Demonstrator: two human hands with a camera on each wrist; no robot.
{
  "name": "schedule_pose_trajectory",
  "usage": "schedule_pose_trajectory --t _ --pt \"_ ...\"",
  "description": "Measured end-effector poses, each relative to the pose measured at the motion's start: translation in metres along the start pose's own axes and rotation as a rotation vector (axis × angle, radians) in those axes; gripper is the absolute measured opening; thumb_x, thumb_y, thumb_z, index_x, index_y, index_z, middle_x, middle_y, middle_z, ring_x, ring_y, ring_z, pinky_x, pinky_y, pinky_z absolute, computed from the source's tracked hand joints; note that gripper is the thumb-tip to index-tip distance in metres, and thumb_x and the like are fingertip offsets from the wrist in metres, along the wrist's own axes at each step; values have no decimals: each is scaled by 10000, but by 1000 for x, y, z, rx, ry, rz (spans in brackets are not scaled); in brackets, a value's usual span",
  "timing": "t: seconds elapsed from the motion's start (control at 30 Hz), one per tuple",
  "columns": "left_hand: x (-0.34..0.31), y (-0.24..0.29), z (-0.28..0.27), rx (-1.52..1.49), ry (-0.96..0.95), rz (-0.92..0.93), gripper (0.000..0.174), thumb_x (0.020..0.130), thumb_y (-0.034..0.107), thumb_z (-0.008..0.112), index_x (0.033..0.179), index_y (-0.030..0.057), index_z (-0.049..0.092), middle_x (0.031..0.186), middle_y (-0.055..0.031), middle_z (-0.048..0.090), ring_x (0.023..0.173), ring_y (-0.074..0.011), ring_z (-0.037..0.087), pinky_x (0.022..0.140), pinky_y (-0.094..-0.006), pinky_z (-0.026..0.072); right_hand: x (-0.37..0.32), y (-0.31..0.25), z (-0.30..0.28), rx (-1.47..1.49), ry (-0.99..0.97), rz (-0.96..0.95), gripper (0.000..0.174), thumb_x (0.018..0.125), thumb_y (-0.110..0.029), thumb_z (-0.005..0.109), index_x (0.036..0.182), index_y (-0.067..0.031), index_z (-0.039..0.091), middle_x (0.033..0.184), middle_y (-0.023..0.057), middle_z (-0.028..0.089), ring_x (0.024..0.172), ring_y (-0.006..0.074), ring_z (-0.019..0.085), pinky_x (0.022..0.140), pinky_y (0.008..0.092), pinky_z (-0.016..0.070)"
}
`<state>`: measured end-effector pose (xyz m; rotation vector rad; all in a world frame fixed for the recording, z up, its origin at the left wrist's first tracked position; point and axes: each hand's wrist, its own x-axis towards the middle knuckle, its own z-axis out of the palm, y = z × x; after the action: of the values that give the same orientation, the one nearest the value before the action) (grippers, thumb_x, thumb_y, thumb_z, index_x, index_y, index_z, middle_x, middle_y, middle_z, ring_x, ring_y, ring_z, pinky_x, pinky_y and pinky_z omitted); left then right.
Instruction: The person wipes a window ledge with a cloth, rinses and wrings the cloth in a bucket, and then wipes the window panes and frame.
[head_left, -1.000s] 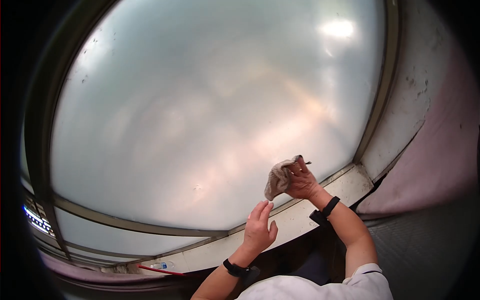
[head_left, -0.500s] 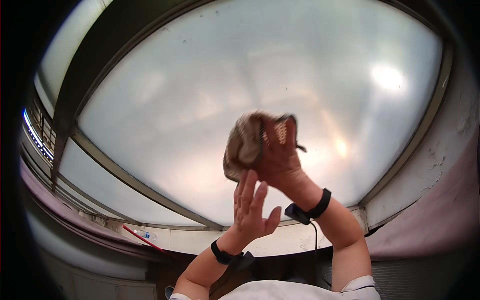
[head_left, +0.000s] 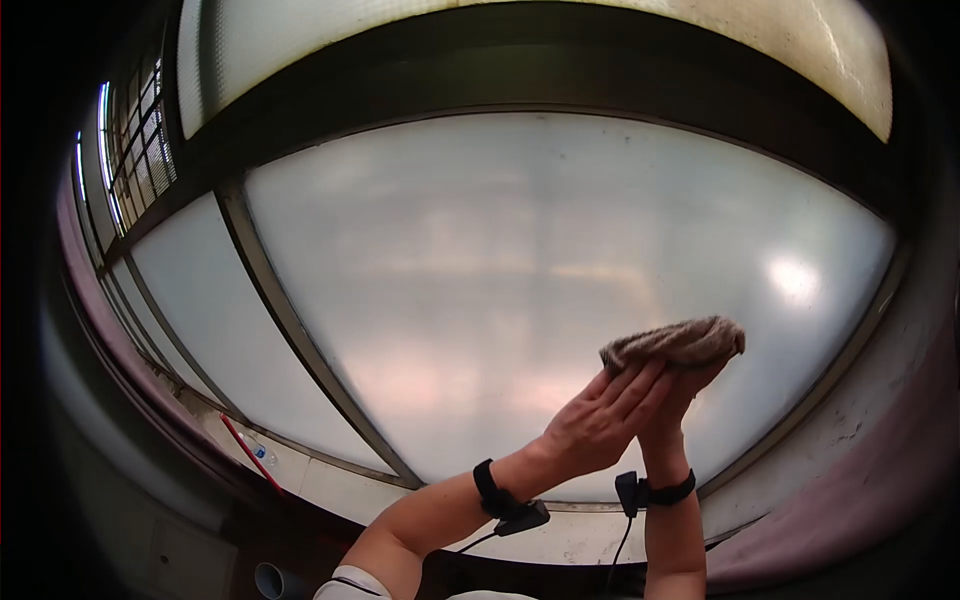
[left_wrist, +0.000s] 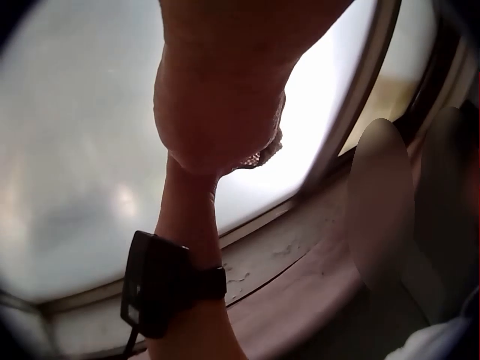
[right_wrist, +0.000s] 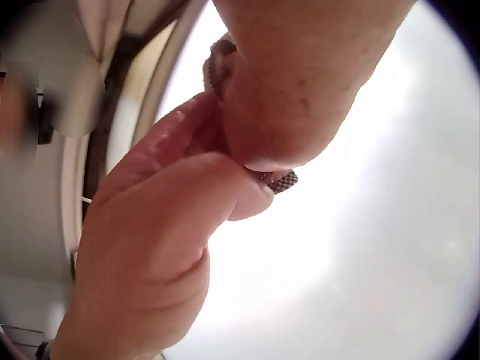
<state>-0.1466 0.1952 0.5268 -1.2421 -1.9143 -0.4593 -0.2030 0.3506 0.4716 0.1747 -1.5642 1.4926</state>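
Note:
A brown-grey cloth point(head_left: 680, 343) is bunched at the top of both hands, in front of a large frosted panel point(head_left: 480, 230). My right hand point(head_left: 684, 392) holds it from below, its fingers largely hidden. Extended and close together, the fingers of my left hand point(head_left: 604, 418) rest against the right hand and reach the cloth's lower edge. In the left wrist view, the left hand point(left_wrist: 221, 97) covers most of the right, with cloth point(left_wrist: 271, 146) showing beside it. A dark cloth corner point(right_wrist: 285, 182) pokes out between the hands in the right wrist view.
A dark frame beam point(head_left: 500, 65) runs above the panel. Below it lies a pale ledge point(head_left: 560, 540), with a red stick point(head_left: 248, 452) and a plastic bottle point(head_left: 262, 452) at left. Pink fabric point(head_left: 850, 510) hangs at lower right.
The cloth and right hand first moved left, then back right, with the cloth now over the fingertips. My left hand moved right to meet the right hand. The view has tilted upward.

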Motion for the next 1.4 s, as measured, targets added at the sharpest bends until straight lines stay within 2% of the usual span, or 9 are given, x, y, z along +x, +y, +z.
schedule_pose_trajectory --t 0.17,0.27,0.3,0.47,0.7,0.8,0.83,1.13,1.4 --pt "28 -44 -98 239 118 -137 723 801 3 583 1500 -32 404 1556 -277 385 1439 -418 401 1176 -509 330 50 -108 100 -339 -77 -536 754 1075 -443 431 1613 -107 24 1599 139 250 1489 216 252 1257 455 161" --pt "-24 -62 -127 303 113 -319 735 765 -27 571 1478 -71 399 1543 -320 372 1432 -457 388 1169 -531 325 22 -142 156 -772 -289 -795 654 943 -317 537 1528 -63 387 1529 153 396 1495 441 234 1141 799 103" --pt "-52 -64 -122 294 101 -374 744 753 -26 573 1474 -72 396 1531 -330 376 1431 -467 383 1167 -539 325 9 -122 163 -893 -273 -994 661 948 -370 532 1524 -71 403 1610 218 287 1536 454 141 1165 767 71" --pt "-160 -46 -58 165 -50 -422 721 746 25 585 1438 -83 416 1485 -337 402 1417 -501 369 1182 -569 298 -74 -59 111 -778 -568 -973 331 800 -277 676 1098 -137 712 1352 58 544 1407 297 378 1192 626 203" --pt "-73 -31 -48 199 -92 -180 632 814 33 551 1438 -48 494 1534 -262 422 1487 -352 347 1226 -498 248 -46 -55 35 -1016 -332 -584 608 899 -353 696 1389 -54 495 1490 258 360 1492 500 163 1189 713 85" --pt "-3 -47 -85 253 24 -81 560 898 95 540 1426 -80 482 1544 -250 402 1506 -376 300 1239 -508 229 8 -135 77 -477 -149 -365 537 975 -215 598 1436 -28 397 1512 247 351 1446 472 265 1182 656 149" --pt "15 -57 -103 300 50 -44 554 915 116 535 1430 -80 479 1547 -239 405 1511 -378 287 1244 -515 214 26 -127 84 -888 -64 -729 562 976 -219 610 1451 -28 377 1496 241 366 1441 454 280 1177 633 175" --pt "9 -143 -239 490 144 -231 600 917 160 588 1453 -65 439 1534 -252 399 1466 -375 356 1216 -478 271 35 -216 225 -934 -102 -872 723 925 -413 622 1479 -6 395 1523 313 297 1479 528 196 1148 742 106" --pt "-61 -180 -290 566 220 -384 562 942 114 565 1454 -74 427 1539 -274 378 1444 -401 378 1173 -485 335 -6 -243 311 -789 -275 -954 652 863 -348 728 1398 -52 503 1461 202 418 1462 464 267 1148 739 131"
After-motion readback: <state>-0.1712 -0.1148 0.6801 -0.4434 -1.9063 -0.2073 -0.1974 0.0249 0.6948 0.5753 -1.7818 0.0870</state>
